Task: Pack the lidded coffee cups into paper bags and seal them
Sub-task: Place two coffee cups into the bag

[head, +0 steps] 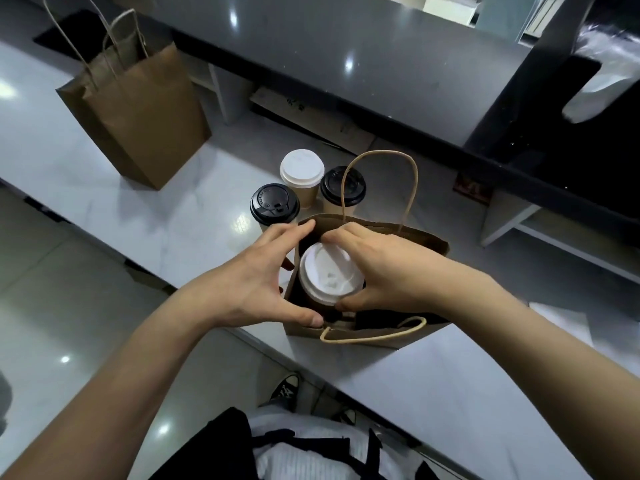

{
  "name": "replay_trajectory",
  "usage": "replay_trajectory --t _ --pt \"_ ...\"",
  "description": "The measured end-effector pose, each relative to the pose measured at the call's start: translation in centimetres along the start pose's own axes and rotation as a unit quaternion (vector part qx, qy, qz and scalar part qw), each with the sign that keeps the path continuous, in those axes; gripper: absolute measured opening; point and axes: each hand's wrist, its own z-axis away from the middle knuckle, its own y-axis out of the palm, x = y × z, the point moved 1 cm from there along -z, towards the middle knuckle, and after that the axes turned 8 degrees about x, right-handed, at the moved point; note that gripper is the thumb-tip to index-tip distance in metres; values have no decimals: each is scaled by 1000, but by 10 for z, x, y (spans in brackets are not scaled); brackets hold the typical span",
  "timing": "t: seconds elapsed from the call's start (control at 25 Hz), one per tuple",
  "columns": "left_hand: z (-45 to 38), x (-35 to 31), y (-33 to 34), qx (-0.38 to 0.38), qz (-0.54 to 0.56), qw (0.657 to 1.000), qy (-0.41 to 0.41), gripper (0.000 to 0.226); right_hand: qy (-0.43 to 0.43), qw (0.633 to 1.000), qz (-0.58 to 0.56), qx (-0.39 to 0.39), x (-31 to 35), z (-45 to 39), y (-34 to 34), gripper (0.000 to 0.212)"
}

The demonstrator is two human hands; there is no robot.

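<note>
An open brown paper bag [426,239] with twine handles stands on the white counter in front of me. My right hand [377,268] grips a cup with a white lid [327,271] at its rim, inside the bag's mouth. My left hand [256,278] holds the bag's left edge, thumb on the near rim and fingers on the far rim. Behind the bag stand three more lidded cups: one with a black lid [274,203], one with a white lid [302,170] and another black-lidded one [343,186].
A second brown paper bag [138,109] with handles stands upright at the far left of the white counter [104,188]. A raised dark grey counter [346,60] runs behind. White plastic bags [602,81] hang at the far right. The counter's near edge runs diagonally below the bag.
</note>
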Motion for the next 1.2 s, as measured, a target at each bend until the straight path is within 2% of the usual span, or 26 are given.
replay_trajectory --t 0.28,0.56,1.2 --pt "2 1 2 -9 6 1000 8 129 -15 998 62 29 2 -18 23 87" --pt "2 2 2 -9 5 1000 1 129 -26 992 119 22 7 -33 27 81" --pt "0 2 1 -9 2 1000 -9 129 -14 992 112 59 6 -51 37 102"
